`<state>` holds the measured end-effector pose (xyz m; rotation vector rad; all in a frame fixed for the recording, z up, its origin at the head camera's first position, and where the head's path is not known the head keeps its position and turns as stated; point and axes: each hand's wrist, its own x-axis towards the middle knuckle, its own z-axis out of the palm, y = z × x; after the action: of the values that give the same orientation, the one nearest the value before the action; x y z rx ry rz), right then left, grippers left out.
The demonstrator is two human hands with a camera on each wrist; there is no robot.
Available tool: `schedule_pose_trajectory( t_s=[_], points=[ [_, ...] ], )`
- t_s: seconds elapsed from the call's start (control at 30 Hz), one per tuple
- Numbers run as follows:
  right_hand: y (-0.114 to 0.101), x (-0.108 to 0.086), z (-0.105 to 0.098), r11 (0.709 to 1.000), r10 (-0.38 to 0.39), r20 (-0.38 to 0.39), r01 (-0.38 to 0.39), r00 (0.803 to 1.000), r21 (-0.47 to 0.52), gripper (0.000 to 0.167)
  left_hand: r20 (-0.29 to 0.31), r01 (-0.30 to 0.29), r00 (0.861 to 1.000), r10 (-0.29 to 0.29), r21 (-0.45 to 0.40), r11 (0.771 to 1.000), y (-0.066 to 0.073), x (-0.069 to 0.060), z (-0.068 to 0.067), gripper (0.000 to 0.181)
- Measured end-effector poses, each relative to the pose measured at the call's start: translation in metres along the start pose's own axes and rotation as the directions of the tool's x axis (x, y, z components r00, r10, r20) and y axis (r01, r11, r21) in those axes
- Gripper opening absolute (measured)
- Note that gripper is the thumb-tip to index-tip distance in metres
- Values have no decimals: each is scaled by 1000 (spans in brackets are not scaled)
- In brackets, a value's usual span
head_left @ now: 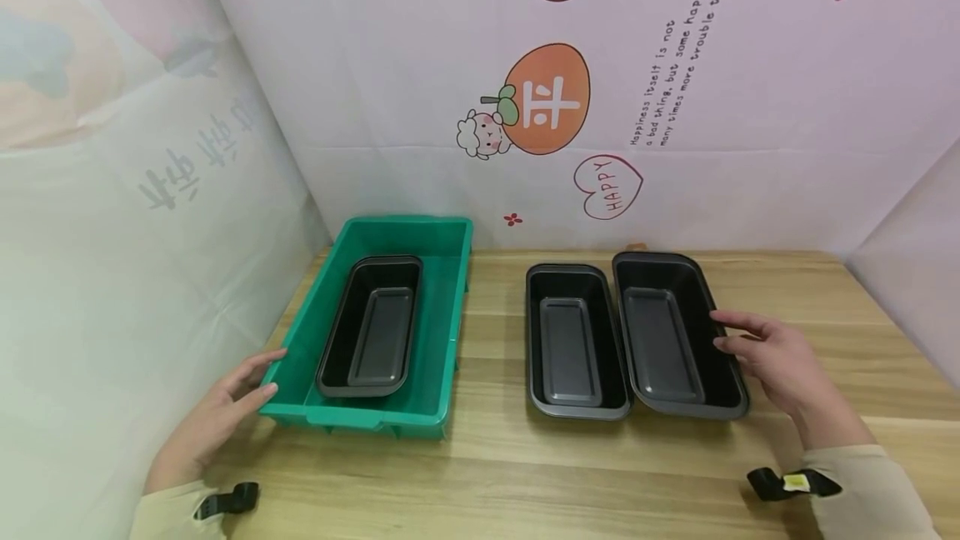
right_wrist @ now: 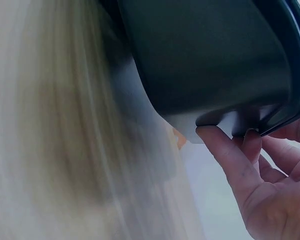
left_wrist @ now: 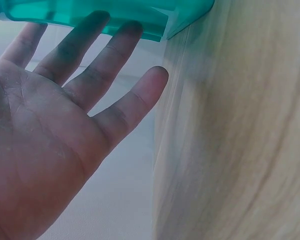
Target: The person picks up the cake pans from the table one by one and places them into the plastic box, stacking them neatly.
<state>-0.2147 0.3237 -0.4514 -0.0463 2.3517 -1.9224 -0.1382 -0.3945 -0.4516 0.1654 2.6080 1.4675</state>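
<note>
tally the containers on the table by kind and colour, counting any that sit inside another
Green plastic tray: 1
Black loaf pans: 3 (1 inside the tray, 2 side by side outside it)
Total: 4

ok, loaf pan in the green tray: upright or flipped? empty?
Upright and empty: the head view shows the loaf pan with its open top facing up and bare floor inside the green tray.
</note>
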Motion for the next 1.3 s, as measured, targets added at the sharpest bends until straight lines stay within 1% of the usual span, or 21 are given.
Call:
schedule_pose_trajectory(
  t_s=[0.07,0.1,0.2,0.27,0.5,0.73,0.93,1.13,1.3],
  points=[
    [-2,-1,1,1000,-6,0,6,1000,-1,39,0,-5,1000,5,3,1000,1,0,0,52],
    [-4,-1,1,1000,-11,-2,11,1000,-17,40,0,-7,1000,7,6,1000,2,-1,0,53],
    [-9,-2,4,999,-22,-15,22,1000,-27,41,-5,-5,1000,5,22,1000,1,0,1,53],
    [-12,-2,6,999,-29,-21,28,999,-34,40,-2,-2,1000,2,16,1000,0,0,1,53],
    [-23,-5,10,998,-58,-31,59,998,25,37,-4,0,1000,0,25,1000,-2,0,2,54],
    [-35,-8,15,996,-82,-33,83,996,31,35,-6,-3,1000,3,18,1000,-1,0,3,54],
    [-44,-9,26,990,-88,-42,92,995,108,33,-6,-3,1000,3,14,1000,-1,0,2,54],
    [-52,-6,39,989,-92,-35,96,995,110,35,-5,1,1000,-1,3,1000,-1,-1,1,54],
    [-62,-4,54,987,-98,-44,103,994,123,35,-7,-1,1000,1,1,1000,-1,-1,2,54]
  ],
)
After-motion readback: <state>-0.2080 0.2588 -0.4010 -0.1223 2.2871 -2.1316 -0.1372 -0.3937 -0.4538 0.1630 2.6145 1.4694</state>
